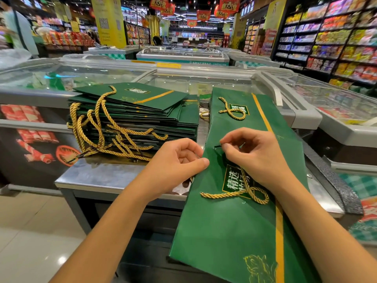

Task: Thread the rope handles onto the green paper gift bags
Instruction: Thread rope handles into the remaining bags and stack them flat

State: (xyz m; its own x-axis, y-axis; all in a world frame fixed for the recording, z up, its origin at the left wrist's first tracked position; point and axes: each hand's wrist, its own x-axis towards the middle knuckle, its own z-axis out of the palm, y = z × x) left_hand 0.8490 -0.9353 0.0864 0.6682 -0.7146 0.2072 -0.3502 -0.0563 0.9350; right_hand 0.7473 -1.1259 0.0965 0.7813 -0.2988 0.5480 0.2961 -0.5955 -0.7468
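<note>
Right hand [255,156] pinches the black tip of the rope handle [244,190] at a hole in the green bag [224,231]. Left hand [175,162] grips the bag's left edge.

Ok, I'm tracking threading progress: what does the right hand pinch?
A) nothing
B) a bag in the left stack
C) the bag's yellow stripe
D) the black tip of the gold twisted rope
D: the right hand pinches the black tip of the gold twisted rope over the flat green paper gift bag.
</note>
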